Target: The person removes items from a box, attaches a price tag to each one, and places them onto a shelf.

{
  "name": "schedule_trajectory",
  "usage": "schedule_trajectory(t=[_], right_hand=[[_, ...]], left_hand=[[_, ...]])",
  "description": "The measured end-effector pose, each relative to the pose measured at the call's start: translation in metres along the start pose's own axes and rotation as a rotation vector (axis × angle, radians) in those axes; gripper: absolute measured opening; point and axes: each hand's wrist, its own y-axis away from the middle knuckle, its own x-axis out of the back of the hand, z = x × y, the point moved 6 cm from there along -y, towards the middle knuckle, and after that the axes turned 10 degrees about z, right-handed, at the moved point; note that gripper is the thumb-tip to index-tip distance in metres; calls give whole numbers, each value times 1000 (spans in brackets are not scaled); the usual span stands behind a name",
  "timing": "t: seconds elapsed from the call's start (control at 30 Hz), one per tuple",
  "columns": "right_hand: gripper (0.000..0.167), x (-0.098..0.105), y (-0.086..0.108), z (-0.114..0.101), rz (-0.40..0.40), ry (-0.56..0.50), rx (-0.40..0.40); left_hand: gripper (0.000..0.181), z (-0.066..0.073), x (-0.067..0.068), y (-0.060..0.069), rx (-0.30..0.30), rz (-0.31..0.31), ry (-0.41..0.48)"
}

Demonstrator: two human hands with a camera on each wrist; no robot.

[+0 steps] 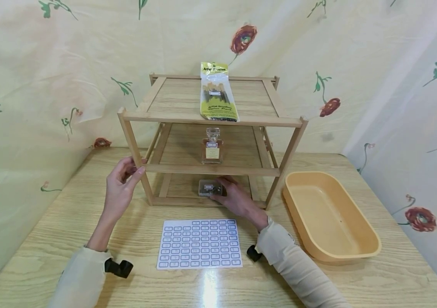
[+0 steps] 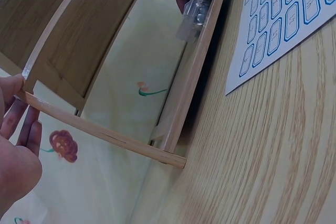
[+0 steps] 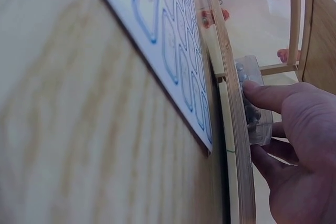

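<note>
A three-tier wooden shelf (image 1: 180,169) stands at the back of the table. My left hand (image 1: 120,188) grips its left front post at middle-tier height, thumb in front. My right hand (image 1: 237,199) reaches into the bottom tier and holds a small clear plastic box (image 1: 205,182) of small dark and shiny pieces, thumb on one side and fingers on the other. The box bears a small label and sits just behind the front rail (image 3: 239,108). On the middle tier stands a perfume bottle (image 1: 212,150); a pack of artist brushes (image 1: 218,96) lies on top.
A white sheet of blue-bordered labels (image 1: 200,246) lies on the table before the shelf. To the right is an orange-yellow plastic tub (image 1: 334,218). Flower-patterned cloth (image 1: 99,51) hangs behind and along the sides.
</note>
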Motion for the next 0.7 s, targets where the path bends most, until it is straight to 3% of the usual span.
schedule_trajectory(t=[0.7], right_hand=[[74,4,-1,3,-4,-33,-31]], left_hand=[[32,-2,-1,1,1,7,11]])
